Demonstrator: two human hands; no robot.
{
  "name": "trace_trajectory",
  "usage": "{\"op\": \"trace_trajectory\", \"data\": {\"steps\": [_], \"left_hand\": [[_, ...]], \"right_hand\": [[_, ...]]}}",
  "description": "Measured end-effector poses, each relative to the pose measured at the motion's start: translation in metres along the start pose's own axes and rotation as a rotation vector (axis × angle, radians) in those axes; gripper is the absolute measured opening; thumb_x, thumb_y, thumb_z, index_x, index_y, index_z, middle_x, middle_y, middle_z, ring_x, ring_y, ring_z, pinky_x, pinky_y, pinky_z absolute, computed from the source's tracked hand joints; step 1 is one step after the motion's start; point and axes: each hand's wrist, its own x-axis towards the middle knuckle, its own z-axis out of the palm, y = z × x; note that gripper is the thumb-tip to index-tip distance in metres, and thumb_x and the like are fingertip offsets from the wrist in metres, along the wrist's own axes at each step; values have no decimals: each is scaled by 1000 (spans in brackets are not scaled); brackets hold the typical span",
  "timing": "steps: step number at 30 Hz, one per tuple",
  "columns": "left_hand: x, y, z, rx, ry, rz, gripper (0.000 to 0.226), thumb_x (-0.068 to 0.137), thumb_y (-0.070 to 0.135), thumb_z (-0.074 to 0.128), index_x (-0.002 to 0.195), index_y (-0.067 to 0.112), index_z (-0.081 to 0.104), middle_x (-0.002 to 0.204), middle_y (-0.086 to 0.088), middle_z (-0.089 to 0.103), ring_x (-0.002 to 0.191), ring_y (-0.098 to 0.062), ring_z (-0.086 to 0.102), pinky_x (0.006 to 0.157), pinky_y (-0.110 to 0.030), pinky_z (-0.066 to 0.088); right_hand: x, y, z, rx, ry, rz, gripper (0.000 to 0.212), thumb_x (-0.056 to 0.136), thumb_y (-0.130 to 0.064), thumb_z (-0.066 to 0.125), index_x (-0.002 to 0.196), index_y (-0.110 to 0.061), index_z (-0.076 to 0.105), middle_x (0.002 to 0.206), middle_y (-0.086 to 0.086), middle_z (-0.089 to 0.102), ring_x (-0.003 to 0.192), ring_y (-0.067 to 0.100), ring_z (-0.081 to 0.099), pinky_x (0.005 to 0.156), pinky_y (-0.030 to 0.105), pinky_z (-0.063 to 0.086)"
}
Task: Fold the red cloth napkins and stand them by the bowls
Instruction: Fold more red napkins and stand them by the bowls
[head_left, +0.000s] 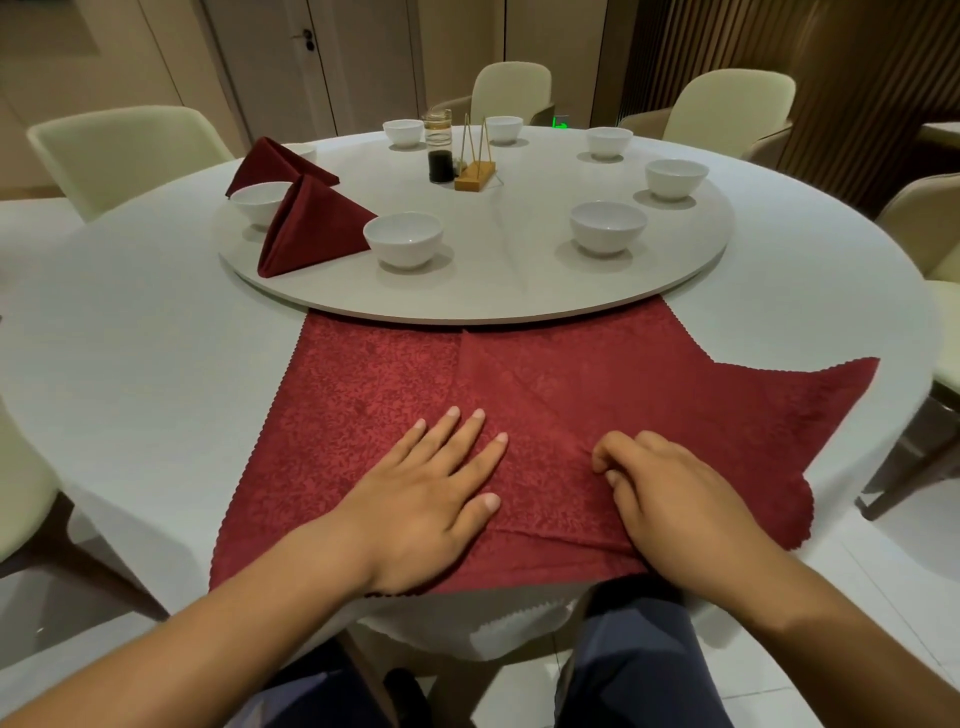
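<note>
Red napkin (545, 384) lies spread on the white table (130, 338). Its near edge hangs at the table's rim and its far edge is slipped under the turntable (493, 296).

Left hand (431, 493) is flat on the cloth — fingers straight, pressing, gripping nothing. Right hand (675, 493) is near it, fingers curled, pinching a fold of the same napkin; creases run out from the pinch.

On the turntable, left side: folded napkin (311, 228) stands between the near bowl (403, 239) and the second bowl (260, 200). Rear folded napkin (270, 161) stands behind the second bowl.
</note>
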Motion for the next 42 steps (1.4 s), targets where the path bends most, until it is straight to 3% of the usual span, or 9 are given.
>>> {"op": "trace_trajectory", "data": {"steps": [2, 6, 14, 20, 28, 31, 34, 37, 42], "left_hand": [[1, 1, 2, 17, 2, 3, 66, 97, 62, -4, 156, 38, -21, 163, 8, -31, 147, -12, -35, 123, -37, -17], [3, 0, 6, 24, 35, 3, 78, 85, 67, -15, 157, 37, -20, 164, 7, -29, 149, -13, -33, 124, -36, -17], [2, -2, 8, 14, 38, 3, 79, 85, 67, -16, 156, 35, -22, 164, 7, -30, 148, -11, -34, 124, -37, -16], [3, -3, 8, 14, 37, 14, 78, 85, 68, -16, 156, 35, -22, 164, 8, -30, 147, -10, -34, 124, -36, -15], [1, -2, 5, -1, 2, 5, 78, 86, 69, -15, 156, 36, -22, 163, 8, -32, 147, -10, -36, 125, -39, -14], [0, 3, -6, 58, 146, 71, 73, 94, 62, 6, 162, 35, 12, 171, -2, -2, 157, -22, -6, 125, -45, -4], [2, 25, -18, 81, 374, 361, 47, 89, 36, 44, 131, 32, 65, 142, 5, 55, 128, -19, 48, 105, -43, 37], [11, 47, -15, -72, 382, 482, 28, 95, 37, 55, 115, 31, 74, 115, 11, 64, 103, -11, 58, 81, -34, 52], [22, 42, -1, -285, 364, 393, 35, 95, 56, 56, 114, 34, 76, 113, 18, 61, 101, -4, 56, 79, -32, 54]], "right_hand": [[-3, -11, -3, -69, 62, 42, 4, 100, -39, 47, 100, -37, 50, 93, -10, 43, 92, 17, 50, 78, 33, 39], [-13, -58, 8, -197, 315, 56, 27, 91, -54, 50, 96, -28, 56, 103, 0, 49, 96, 22, 46, 83, 41, 38], [-28, -32, 41, -40, 345, 34, 19, 92, -44, 52, 80, -32, 43, 84, -8, 38, 82, 16, 39, 72, 37, 33], [-33, 12, 31, 23, 272, -83, 14, 95, -46, 41, 92, -37, 52, 88, -14, 40, 83, 11, 39, 73, 32, 24], [-41, 54, 25, 135, 222, -217, 24, 97, -45, 45, 104, -40, 68, 97, -23, 42, 96, 6, 44, 90, 20, 24], [-39, 56, 24, 191, 208, -222, 23, 95, -47, 48, 100, -41, 70, 96, -24, 45, 97, 6, 47, 91, 23, 28], [-37, 55, 21, 229, 189, -220, 22, 94, -50, 48, 99, -43, 69, 96, -24, 46, 97, 7, 48, 89, 25, 30], [-37, 56, 16, 226, 148, -233, 26, 91, -59, 50, 103, -45, 69, 98, -23, 48, 100, 7, 48, 90, 27, 32], [-43, 62, 4, 239, 124, -293, 38, 80, -67, 63, 105, -41, 73, 102, -24, 53, 102, 6, 51, 90, 28, 39]]}}
